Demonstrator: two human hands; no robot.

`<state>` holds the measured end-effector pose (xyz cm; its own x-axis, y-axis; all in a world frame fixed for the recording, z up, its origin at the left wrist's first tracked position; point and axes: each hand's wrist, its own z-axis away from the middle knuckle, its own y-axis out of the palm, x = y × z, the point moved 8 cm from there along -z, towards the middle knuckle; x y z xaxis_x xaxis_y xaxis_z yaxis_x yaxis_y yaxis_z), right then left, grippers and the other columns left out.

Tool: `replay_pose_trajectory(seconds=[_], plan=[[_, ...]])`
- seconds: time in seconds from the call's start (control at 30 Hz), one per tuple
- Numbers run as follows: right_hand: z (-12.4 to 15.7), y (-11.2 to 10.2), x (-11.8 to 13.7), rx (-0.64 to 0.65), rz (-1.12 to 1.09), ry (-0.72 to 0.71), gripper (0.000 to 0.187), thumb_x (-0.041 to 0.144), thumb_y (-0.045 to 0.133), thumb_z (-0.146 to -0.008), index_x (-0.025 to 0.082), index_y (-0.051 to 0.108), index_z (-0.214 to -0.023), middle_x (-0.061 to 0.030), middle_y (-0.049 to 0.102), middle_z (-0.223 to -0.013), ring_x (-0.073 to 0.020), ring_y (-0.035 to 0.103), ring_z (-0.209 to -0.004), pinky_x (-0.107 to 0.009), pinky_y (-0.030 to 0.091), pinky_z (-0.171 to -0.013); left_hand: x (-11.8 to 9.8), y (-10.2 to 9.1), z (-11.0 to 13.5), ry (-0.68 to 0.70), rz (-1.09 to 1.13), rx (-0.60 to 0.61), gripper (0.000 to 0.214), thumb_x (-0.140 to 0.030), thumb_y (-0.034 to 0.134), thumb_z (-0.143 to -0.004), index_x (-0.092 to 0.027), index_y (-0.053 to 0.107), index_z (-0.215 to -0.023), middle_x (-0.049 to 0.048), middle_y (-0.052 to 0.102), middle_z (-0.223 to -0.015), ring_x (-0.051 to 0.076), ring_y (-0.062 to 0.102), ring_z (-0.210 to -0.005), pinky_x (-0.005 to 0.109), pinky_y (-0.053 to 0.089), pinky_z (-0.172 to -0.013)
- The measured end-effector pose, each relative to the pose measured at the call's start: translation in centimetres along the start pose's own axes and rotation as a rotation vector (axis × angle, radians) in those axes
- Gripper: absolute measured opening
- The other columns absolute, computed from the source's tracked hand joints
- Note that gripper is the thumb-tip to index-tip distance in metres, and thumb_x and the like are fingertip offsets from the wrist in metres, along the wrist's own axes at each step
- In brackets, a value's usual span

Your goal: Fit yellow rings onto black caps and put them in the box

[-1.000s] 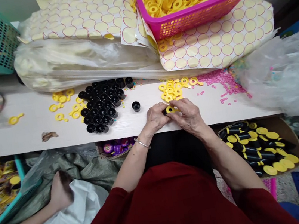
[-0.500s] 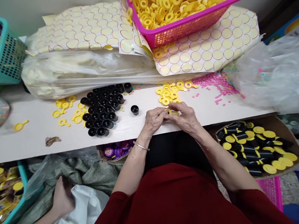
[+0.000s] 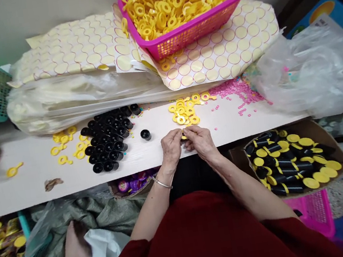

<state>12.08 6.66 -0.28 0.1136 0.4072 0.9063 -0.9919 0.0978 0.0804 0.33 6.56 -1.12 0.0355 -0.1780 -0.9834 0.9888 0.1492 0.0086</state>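
Observation:
Close together at the front of the white table, my left hand (image 3: 171, 147) and my right hand (image 3: 201, 141) pinch a small yellow ring piece (image 3: 183, 135) between their fingertips. Something dark shows at its middle, and the fingers hide most of it. Just beyond lies a pile of yellow ring pieces (image 3: 182, 112) with short tabs. One black cup (image 3: 145, 134) stands alone to the left of my left hand. Farther left, several black cups (image 3: 108, 137) are packed in rows, with more loose yellow ring pieces (image 3: 80, 150) beside them.
A pink basket (image 3: 195, 34) of yellow pieces sits on sticker sheets (image 3: 210, 63) at the back. Pink beads (image 3: 244, 95) lie near a plastic bag (image 3: 309, 72). A carton (image 3: 342, 162) of black-and-yellow tubes is low right. Another person's foot (image 3: 76, 245) is low left.
The view has turned, shifting the table's things left. My hands have drawn closer together, and the yellow ring piece, with its tab showing before, is now mostly covered by fingers.

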Motion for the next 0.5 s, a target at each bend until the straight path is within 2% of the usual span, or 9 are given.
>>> replay_pose_trajectory(seconds=[0.07, 0.27, 0.4, 0.5], plan=[[-0.14, 0.11, -0.02, -0.008, -0.016, -0.001, 0.035, 0.046, 0.068, -0.062, 0.015, 0.059, -0.077, 0.0036, 0.054, -0.054, -0.0078, 0.051, -0.040, -0.018, 0.045, -0.036, 0.08, 0.02, 0.05, -0.024, -0.006, -0.031, 0.031, -0.041, 0.056, -0.077, -0.013, 0.067, -0.082, 0.0024, 0.065, -0.074, 0.010, 0.054, -0.061, 0.021, 0.043, -0.054], [-0.27, 0.48, -0.24, 0.011, -0.007, 0.034, 0.030, 0.043, 0.065, -0.065, 0.015, 0.055, -0.069, 0.0044, 0.050, -0.042, -0.0080, 0.048, -0.033, -0.016, 0.042, -0.032, -0.72, 0.12, -0.08, -0.021, -0.002, 0.001, 0.027, -0.039, 0.056, -0.075, -0.014, 0.064, -0.070, -0.0015, 0.056, -0.060, 0.008, 0.047, -0.053, 0.020, 0.038, -0.051], [0.06, 0.68, -0.03, -0.012, -0.045, 0.067, 0.029, 0.043, 0.066, -0.067, 0.016, 0.054, -0.070, 0.0043, 0.051, -0.043, -0.0077, 0.048, -0.034, -0.018, 0.045, -0.032, -0.62, 0.01, -0.07, -0.021, 0.022, 0.024, 0.028, -0.040, 0.056, -0.075, -0.013, 0.065, -0.075, -0.0012, 0.058, -0.061, 0.008, 0.047, -0.051, 0.021, 0.039, -0.051], [0.23, 0.65, 0.05, -0.036, -0.066, 0.081, 0.029, 0.040, 0.069, -0.065, 0.017, 0.052, -0.067, 0.0045, 0.051, -0.045, -0.0073, 0.048, -0.033, -0.018, 0.045, -0.032, -0.44, -0.11, -0.04, 0.030, -0.028, 0.009, 0.030, -0.041, 0.056, -0.077, -0.013, 0.066, -0.080, 0.0012, 0.062, -0.070, 0.010, 0.051, -0.059, 0.021, 0.042, -0.055]])
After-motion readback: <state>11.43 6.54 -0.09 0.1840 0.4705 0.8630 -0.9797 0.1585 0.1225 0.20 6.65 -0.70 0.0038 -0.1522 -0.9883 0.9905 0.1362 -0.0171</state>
